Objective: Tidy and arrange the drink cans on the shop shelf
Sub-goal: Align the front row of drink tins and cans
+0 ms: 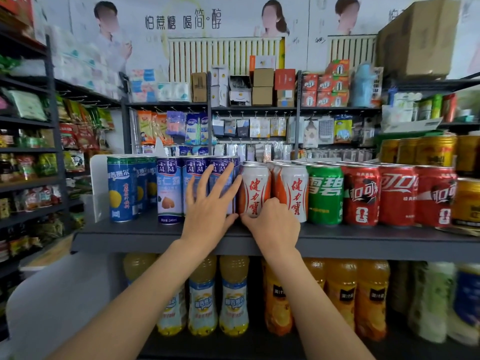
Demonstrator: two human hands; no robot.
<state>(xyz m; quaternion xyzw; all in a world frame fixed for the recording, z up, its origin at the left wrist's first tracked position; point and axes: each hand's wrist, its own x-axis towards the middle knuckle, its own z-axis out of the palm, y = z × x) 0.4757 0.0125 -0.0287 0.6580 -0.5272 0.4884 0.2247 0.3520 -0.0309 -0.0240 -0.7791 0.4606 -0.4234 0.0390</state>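
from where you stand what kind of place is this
Most likely a small grocery shop: drink cans lined up on a shelf, juice bottles below, and snack packets on racks behind.

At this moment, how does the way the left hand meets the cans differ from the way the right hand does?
The left hand lies with fingers straight and spread against the tall blue cans; the right hand has its fingers curled round the base of a white and orange can. The left hand reaches up to the cans' upper part; the right hand sits low, near the shelf. Both touch front-row cans, side by side.
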